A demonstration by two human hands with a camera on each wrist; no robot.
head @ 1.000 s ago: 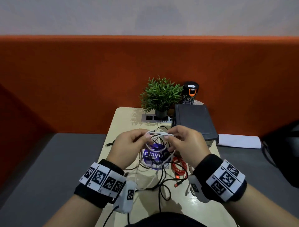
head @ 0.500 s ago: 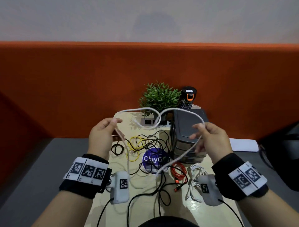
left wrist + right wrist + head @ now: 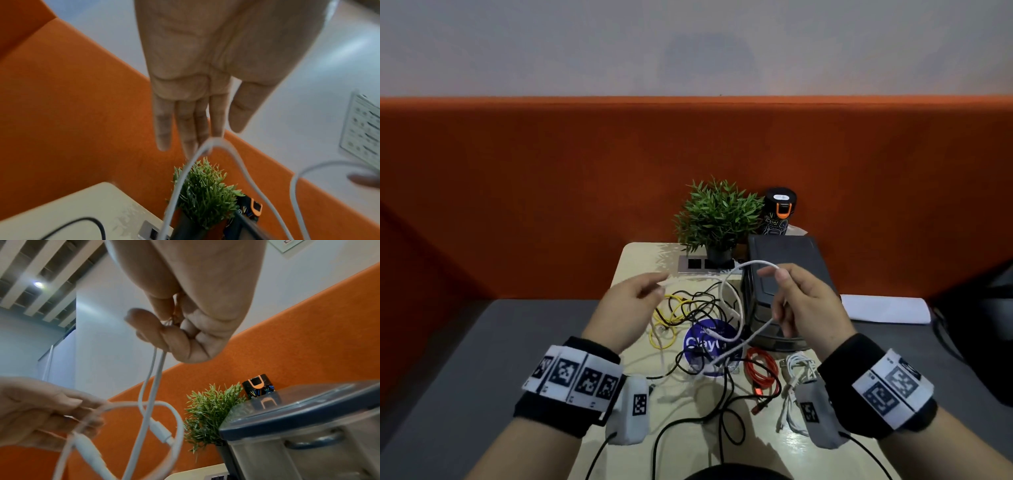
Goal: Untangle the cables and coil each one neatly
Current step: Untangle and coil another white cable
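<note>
My right hand (image 3: pixel 779 277) pinches a white cable (image 3: pixel 753 262) between thumb and forefinger, above the grey drawer box. The cable loops leftward, then drops to the tangle on the table. The right wrist view shows two strands hanging from the pinch (image 3: pixel 164 324) and a white plug (image 3: pixel 159 429) dangling. My left hand (image 3: pixel 654 287) hovers left of the loop with fingers straight. In the left wrist view the cable's bend (image 3: pixel 214 141) overlaps the fingertips (image 3: pixel 197 138); contact is unclear. Black cables (image 3: pixel 698 301) and a yellow cable (image 3: pixel 667 318) lie tangled below.
An orange coiled cable (image 3: pixel 762 373) and a white bundled cable (image 3: pixel 796 377) lie at front right. A blue round sticker (image 3: pixel 709 342) sits mid-table (image 3: pixel 633 260). Grey drawer box (image 3: pixel 784 274), potted plant (image 3: pixel 717 219), black bottle (image 3: pixel 779 212) and socket strip (image 3: pixel 702 263) stand behind.
The hands had pulled the white cable wide apart. My left hand has since let go of it and opened. My right hand has come inward and lower, still pinching the cable.
</note>
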